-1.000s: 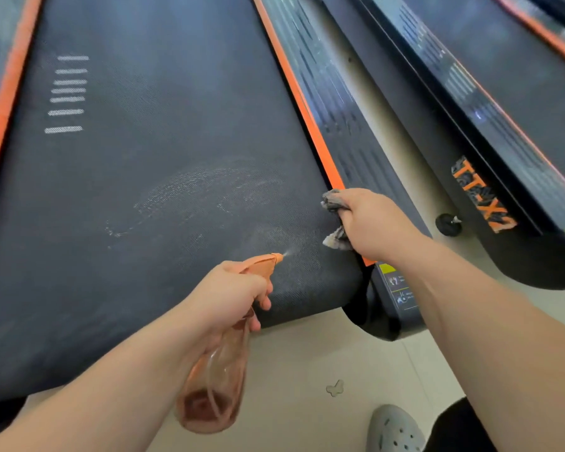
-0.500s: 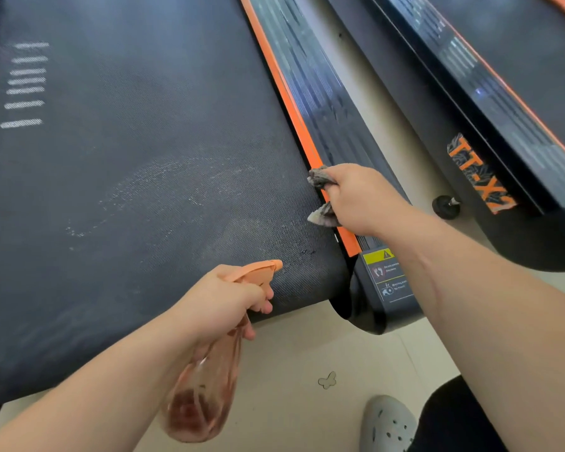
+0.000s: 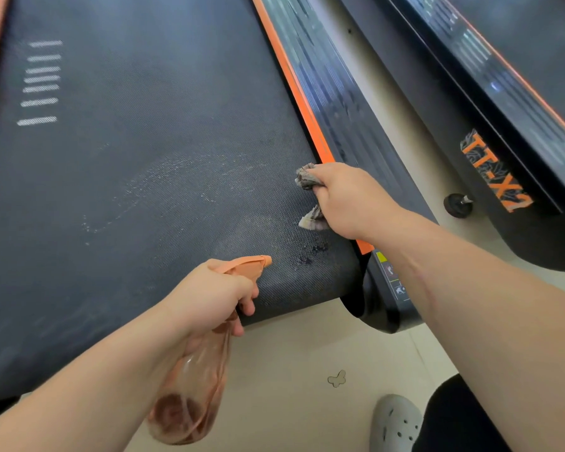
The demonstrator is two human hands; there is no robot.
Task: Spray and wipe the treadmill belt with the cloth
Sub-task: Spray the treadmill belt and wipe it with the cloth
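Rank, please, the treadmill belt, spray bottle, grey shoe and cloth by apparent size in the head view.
1. treadmill belt
2. spray bottle
3. grey shoe, cut off by the frame
4. cloth, mostly hidden in the right hand

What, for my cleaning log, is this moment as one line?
left hand: holds bottle, nozzle over belt | right hand: grips cloth at belt's right edge | belt: dark spots near nozzle

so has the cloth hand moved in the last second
yes, slightly: the right hand with the cloth has shifted up the orange strip, away from the warning sticker
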